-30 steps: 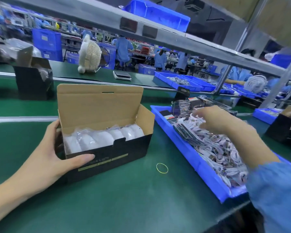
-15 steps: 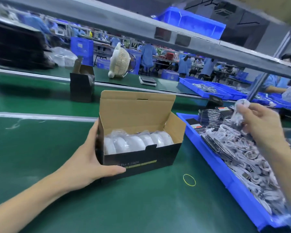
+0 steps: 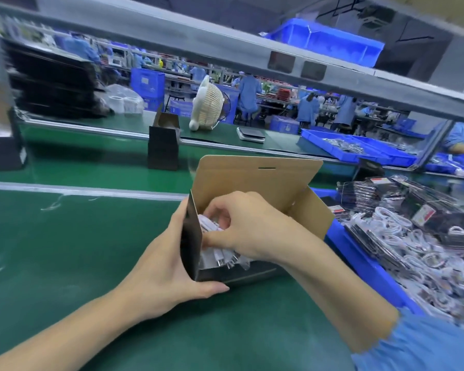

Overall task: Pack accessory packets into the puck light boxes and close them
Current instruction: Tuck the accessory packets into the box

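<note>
From the head view we see the open puck light box (image 3: 300, 207) standing on the green bench (image 3: 65, 250), its brown lid flap raised toward the back. Our left hand (image 3: 161, 269) holds the box's near left corner, thumb lying along the bottom front edge and fingers wrapped up the black end wall, so that grip is clamped on the box. Our right hand (image 3: 249, 226) reaches down into the box opening, its fingers curled and pinching a clear accessory packet (image 3: 220, 259) with a white cable and metal plug ends showing; the packet sits inside the box, at its left end, on top of the contents. A blue sleeve (image 3: 418, 346) covers our right forearm.

Just right of the box lies a blue tray (image 3: 359, 263) heaped with more bagged white cables (image 3: 413, 245) and dark packets. Farther back on the bench stand another black box (image 3: 163, 148), open at the top, a white basket-like fan (image 3: 208, 105) and a small scale (image 3: 251, 134). People in blue coats work at distant stations.
</note>
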{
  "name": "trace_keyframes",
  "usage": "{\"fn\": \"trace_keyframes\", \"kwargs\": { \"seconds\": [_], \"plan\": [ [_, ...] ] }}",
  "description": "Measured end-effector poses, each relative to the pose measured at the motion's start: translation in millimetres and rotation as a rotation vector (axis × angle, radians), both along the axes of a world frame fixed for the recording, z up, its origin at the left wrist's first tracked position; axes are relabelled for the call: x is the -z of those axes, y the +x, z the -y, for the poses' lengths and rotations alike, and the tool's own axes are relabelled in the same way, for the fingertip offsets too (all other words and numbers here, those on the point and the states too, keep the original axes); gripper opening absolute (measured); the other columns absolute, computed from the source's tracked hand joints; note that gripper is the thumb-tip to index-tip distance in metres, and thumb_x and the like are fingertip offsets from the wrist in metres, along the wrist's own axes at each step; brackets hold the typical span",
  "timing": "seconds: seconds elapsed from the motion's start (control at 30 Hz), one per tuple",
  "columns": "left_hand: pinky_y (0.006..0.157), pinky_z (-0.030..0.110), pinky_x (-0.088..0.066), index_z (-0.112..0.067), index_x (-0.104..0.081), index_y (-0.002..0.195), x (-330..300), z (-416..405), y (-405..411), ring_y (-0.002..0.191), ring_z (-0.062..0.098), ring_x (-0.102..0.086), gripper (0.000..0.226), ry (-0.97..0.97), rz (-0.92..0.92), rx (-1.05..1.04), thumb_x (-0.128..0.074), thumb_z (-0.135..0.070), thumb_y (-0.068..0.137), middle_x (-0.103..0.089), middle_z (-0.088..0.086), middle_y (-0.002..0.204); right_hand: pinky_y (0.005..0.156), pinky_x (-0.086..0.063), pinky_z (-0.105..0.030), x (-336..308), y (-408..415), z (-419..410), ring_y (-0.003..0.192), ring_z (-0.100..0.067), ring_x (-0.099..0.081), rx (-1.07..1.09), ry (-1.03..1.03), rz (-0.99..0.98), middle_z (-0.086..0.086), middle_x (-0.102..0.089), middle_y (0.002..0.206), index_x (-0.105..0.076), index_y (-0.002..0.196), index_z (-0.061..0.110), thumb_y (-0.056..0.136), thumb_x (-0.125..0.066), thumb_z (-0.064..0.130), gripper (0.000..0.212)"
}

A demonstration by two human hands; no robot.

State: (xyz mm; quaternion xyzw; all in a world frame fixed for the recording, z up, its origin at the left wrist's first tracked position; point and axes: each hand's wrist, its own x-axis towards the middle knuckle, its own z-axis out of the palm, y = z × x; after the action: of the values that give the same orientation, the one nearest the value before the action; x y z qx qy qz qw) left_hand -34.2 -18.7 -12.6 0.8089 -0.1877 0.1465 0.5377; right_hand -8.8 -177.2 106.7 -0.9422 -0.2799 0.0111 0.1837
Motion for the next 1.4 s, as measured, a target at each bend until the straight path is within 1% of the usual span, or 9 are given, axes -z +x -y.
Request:
{"fn": "trace_keyframes", "kwargs": {
  "seconds": [0.2, 0.4, 0.53, 0.67, 0.83, 0.97, 1.1, 1.27, 1.4],
  "plan": [
    [0.085, 0.0, -0.044, -0.066, -0.009, 0.149, 4, 1, 3, 0.112, -0.015, -0.06, 0.133, -0.03, -0.015, 0.001, -0.095, -0.056, 0.047, -0.058, -0.041, 0.127, 0.066, -0.041, -0.033, 3, 0, -10, 0.089, -0.03, -0.057, 0.061, -0.156, 0.118, -0.001, -0.062, 0.095, -0.062, 0.097, 0.027, 0.078, -0.071, 0.04, 0.025],
    [0.082, 0.004, -0.047, -0.081, -0.009, 0.133, 2, 3, 2, 0.109, -0.015, -0.061, 0.123, -0.03, -0.034, -0.021, -0.092, -0.058, 0.046, -0.059, -0.042, 0.122, 0.069, -0.038, -0.033, 8, 9, -4, 0.091, -0.026, -0.055, 0.104, -0.148, 0.181, 0.003, -0.06, 0.093, -0.061, 0.101, 0.03, 0.078, -0.072, 0.048, 0.032],
    [0.09, 0.023, -0.05, -0.079, -0.001, 0.137, 1, 4, 1, 0.114, -0.012, -0.06, 0.129, -0.03, -0.04, -0.029, -0.092, -0.058, 0.049, -0.057, -0.042, 0.127, 0.068, -0.053, -0.031, -11, 15, 18, 0.073, -0.009, -0.06, 0.137, 0.303, 0.066, 0.01, -0.065, 0.076, -0.064, 0.088, 0.026, 0.073, -0.082, 0.041, 0.028],
    [0.091, 0.021, -0.049, -0.079, -0.001, 0.137, 2, 4, 1, 0.116, -0.013, -0.059, 0.128, -0.035, -0.05, -0.025, -0.093, -0.057, 0.051, -0.055, -0.043, 0.128, 0.063, -0.051, -0.024, -15, 8, 16, 0.069, -0.004, -0.062, 0.148, 0.568, 0.043, 0.01, -0.069, 0.075, -0.068, 0.083, 0.027, 0.074, -0.08, 0.044, 0.022],
    [0.093, 0.003, -0.042, -0.077, -0.004, 0.138, -4, 6, -2, 0.126, -0.012, -0.052, 0.125, -0.048, -0.018, -0.012, -0.094, -0.056, 0.054, -0.051, -0.038, 0.139, 0.069, -0.05, -0.032, 21, -12, -5, 0.079, -0.012, -0.062, 0.178, 0.309, 0.15, 0.011, -0.068, 0.072, -0.056, 0.096, 0.032, 0.083, -0.068, 0.046, 0.022],
    [0.105, 0.01, -0.037, -0.05, 0.0, 0.154, -10, 11, -9, 0.134, -0.007, -0.044, 0.13, -0.076, 0.088, -0.183, -0.083, -0.067, 0.055, -0.037, -0.039, 0.14, 0.075, -0.05, -0.039, 25, -18, -1, 0.09, -0.021, -0.057, 0.02, 0.123, 0.359, 0.005, -0.067, 0.092, -0.072, 0.095, 0.019, 0.092, -0.06, 0.036, 0.021],
    [0.111, 0.036, -0.042, -0.017, -0.031, 0.154, -17, 18, -18, 0.138, 0.012, -0.041, 0.103, 0.015, 0.442, -0.345, -0.078, -0.05, 0.068, -0.041, 0.003, 0.143, 0.082, -0.047, -0.04, 22, -15, 4, 0.093, -0.023, -0.057, -0.1, 0.241, 0.302, -0.004, -0.066, 0.1, -0.077, 0.092, 0.006, 0.09, -0.067, 0.021, 0.018],
    [0.109, 0.031, -0.041, -0.014, -0.044, 0.144, -19, 25, -21, 0.131, 0.013, -0.046, 0.086, 0.026, 0.502, -0.359, -0.081, -0.014, 0.066, -0.049, 0.01, 0.136, 0.082, -0.046, -0.039, 20, -10, -11, 0.098, -0.027, -0.055, -0.128, -0.028, 0.253, -0.005, -0.058, 0.109, -0.075, 0.096, 0.012, 0.092, -0.056, 0.015, 0.02],
    [0.111, 0.031, -0.041, -0.014, -0.048, 0.14, -20, 23, -24, 0.13, 0.022, -0.051, 0.07, 0.031, 0.51, -0.358, -0.073, -0.031, 0.077, -0.053, 0.011, 0.134, 0.08, -0.051, -0.041, 3, -1, -15, 0.096, -0.034, -0.059, -0.171, -0.238, 0.192, -0.006, -0.065, 0.109, -0.071, 0.095, 0.015, 0.088, -0.053, 0.014, 0.019]
  ]
}}
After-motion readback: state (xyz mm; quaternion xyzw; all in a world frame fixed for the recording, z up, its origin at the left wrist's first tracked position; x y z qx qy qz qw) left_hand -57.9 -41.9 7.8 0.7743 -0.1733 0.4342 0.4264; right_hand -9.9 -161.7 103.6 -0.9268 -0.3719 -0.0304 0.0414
